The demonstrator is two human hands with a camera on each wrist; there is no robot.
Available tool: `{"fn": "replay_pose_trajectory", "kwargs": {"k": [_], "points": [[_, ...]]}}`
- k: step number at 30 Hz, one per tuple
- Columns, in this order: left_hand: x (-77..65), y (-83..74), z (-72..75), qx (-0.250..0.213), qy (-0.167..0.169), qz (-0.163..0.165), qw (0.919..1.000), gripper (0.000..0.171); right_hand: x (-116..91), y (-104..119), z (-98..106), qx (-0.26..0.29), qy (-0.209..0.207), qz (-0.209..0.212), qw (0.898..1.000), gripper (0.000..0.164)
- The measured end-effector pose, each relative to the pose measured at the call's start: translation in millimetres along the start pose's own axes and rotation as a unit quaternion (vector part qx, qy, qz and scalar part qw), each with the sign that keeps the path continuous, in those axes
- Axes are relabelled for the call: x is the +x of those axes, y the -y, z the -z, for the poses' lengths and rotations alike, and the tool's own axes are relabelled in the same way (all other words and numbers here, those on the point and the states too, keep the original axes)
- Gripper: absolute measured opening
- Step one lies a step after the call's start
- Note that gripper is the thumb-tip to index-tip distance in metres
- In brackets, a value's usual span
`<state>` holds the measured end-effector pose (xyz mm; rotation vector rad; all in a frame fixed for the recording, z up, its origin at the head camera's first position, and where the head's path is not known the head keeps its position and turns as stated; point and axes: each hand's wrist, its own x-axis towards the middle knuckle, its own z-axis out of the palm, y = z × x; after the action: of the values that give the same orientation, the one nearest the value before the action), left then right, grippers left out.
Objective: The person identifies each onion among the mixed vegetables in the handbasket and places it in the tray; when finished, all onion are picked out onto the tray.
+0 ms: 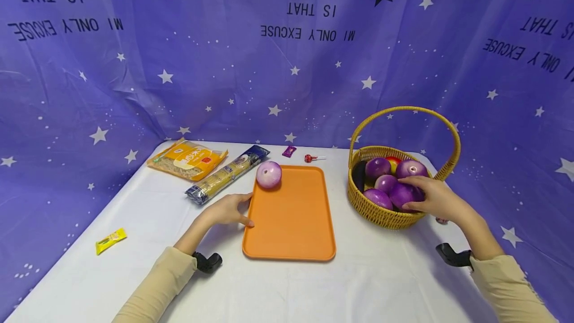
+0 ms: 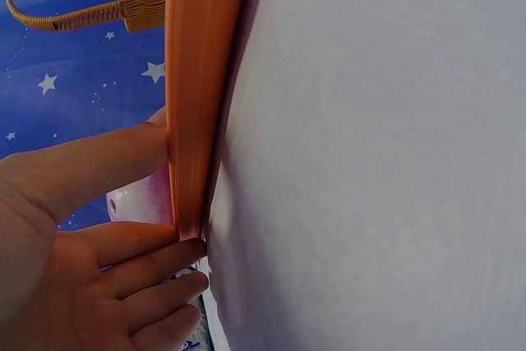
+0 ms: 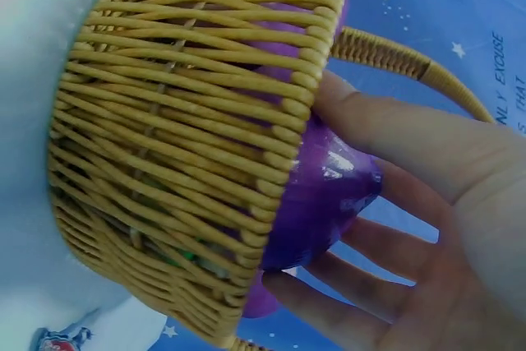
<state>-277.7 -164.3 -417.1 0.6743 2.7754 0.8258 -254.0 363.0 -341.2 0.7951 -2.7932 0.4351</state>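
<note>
An orange tray (image 1: 289,218) lies in the middle of the table, with a purple onion (image 1: 269,174) at its far left corner. My left hand (image 1: 227,209) holds the tray's left edge; in the left wrist view the thumb reaches over the rim and the fingers (image 2: 156,273) lie along the outer side. To the right stands a wicker basket (image 1: 385,218) with a tall handle. It holds several purple onions, a dark eggplant (image 1: 358,176) and a red-yellow fruit (image 1: 393,164). My right hand (image 1: 432,196) grips a purple onion (image 3: 325,191) at the basket's near right side.
Left of the tray lie a spaghetti packet (image 1: 228,176) and an orange food bag (image 1: 188,158). A purple candy (image 1: 289,151) and a red lollipop (image 1: 309,158) are behind it. One yellow wrapped sweet (image 1: 110,241) rests near the table's left edge. A patterned purple cloth (image 1: 251,79) hangs behind.
</note>
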Motion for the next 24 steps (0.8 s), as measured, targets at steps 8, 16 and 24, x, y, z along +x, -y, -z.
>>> {"fn": "replay_pose_trajectory", "kwargs": {"k": [8,16,24], "points": [[-0.2,-0.7,0.6,-0.004,0.003,0.002,1.0,0.089,-0.6,15.3,9.8,0.0,-0.059,0.012,0.998,0.065],[-0.5,0.4,0.7,0.0,0.001,0.003,1.0,0.089,0.5,45.9,13.2,0.027,-0.089,0.002,0.996,0.066],[-0.3,-0.4,0.4,0.003,0.0,0.001,1.0,0.088,10.0,77.1,3.9,0.047,-0.107,0.043,0.992,0.068]]}}
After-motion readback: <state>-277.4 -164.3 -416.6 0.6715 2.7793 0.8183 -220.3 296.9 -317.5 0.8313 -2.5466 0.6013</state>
